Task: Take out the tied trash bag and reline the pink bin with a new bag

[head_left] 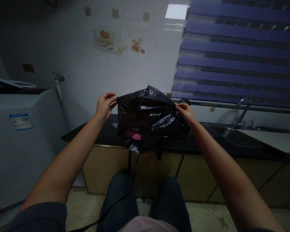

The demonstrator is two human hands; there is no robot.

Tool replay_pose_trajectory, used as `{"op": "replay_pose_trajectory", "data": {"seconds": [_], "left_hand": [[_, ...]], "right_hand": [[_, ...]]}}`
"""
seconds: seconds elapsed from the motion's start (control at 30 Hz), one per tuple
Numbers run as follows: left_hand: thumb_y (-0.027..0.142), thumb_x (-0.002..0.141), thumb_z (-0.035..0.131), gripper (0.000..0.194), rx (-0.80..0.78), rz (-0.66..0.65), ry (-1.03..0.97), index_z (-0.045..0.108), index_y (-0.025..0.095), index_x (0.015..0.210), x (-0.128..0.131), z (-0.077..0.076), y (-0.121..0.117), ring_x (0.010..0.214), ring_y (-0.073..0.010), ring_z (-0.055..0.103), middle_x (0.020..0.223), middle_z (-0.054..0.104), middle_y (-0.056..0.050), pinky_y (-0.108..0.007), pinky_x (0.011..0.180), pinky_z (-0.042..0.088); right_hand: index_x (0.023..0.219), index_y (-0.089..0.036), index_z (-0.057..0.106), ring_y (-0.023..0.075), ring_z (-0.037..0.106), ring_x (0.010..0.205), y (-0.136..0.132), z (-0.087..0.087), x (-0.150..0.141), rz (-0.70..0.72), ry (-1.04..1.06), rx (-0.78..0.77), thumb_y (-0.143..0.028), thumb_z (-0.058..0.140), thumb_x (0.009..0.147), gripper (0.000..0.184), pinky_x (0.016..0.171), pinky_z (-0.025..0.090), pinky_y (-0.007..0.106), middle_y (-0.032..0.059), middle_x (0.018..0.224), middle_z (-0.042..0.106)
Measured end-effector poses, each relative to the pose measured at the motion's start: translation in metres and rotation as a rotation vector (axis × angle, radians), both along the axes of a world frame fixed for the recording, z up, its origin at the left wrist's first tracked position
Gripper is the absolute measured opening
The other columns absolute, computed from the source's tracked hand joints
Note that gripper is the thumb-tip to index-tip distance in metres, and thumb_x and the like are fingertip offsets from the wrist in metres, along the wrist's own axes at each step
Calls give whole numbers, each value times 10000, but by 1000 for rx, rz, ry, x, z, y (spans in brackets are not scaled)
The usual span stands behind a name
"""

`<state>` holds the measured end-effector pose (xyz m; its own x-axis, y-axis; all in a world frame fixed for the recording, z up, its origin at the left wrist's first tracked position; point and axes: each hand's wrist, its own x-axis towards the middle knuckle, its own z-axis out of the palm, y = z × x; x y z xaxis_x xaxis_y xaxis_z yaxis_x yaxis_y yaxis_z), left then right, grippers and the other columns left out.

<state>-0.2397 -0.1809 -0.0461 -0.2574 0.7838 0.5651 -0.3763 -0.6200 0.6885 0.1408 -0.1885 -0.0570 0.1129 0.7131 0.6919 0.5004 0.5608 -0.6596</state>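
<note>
A thin, shiny black plastic bag (149,119) hangs spread out over the front of the dark countertop, stretched between both hands. My left hand (105,104) pinches its upper left corner between thumb and fingers. On the other side, my right hand (185,112) grips the upper right edge with its fingertips. Something pink (136,137) shows at the lower part of the bag; what it is cannot be made out. Behind the bag, much of the counter is hidden.
A white washing machine (21,112) stands at the left, near a wall tap (59,77). To the right, a sink (232,133) with a curved faucet (244,111) is set into the black countertop (99,133). Yellowish cabinets (106,167) lie below; a purple striped blind (236,48) hangs above.
</note>
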Motion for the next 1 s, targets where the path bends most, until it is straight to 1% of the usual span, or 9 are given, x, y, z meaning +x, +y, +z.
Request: {"op": "replay_pose_trajectory", "data": {"seconds": [0.1,0.23,0.33,0.6,0.73,0.9,1.0], "left_hand": [[47,660,651,153,-14,-5,2,587,182,694,1,-1,-1,694,-107,560,731,542,2,-228,681,510],[71,642,658,142,-44,-25,13,585,176,704,3,-2,-3,695,-105,561,738,553,2,-207,645,492],[72,631,659,144,-63,-37,13,588,175,701,5,-2,-4,685,-107,557,733,557,1,-207,626,482],[95,605,681,165,-112,-84,73,618,162,742,8,-4,-8,708,-115,561,781,612,-20,-221,634,444],[147,608,709,167,-168,-123,134,650,154,765,7,-7,-10,668,-112,551,769,634,-32,-206,576,403],[202,607,725,189,-223,-160,258,683,155,786,9,-9,-8,620,-120,546,730,644,-37,-215,541,379],[200,604,720,168,-255,-177,311,695,156,765,9,-9,-6,556,-109,517,688,639,-36,-208,479,319]], "right_hand": [[760,-166,580,127,501,675,0,0,-3,4,4,-10,-501,643,666,353,673,427,274,16,707,570],[708,-166,552,108,469,636,2,0,-8,34,9,-6,-576,681,619,439,640,393,258,8,673,547],[699,-169,537,105,459,634,2,0,-10,47,8,1,-592,699,596,465,629,368,253,3,667,533],[702,-170,541,97,443,612,2,-1,-12,71,-24,15,-549,687,636,411,605,349,246,-11,638,514],[706,-168,559,104,461,623,1,-1,-14,90,-14,12,-541,681,643,398,617,363,250,-2,651,532],[721,-165,580,113,474,637,1,1,-17,84,-34,8,-527,652,673,373,626,363,254,7,669,544],[731,-165,583,113,474,642,0,2,-18,83,-48,20,-523,634,694,363,628,368,252,9,679,548]]}}
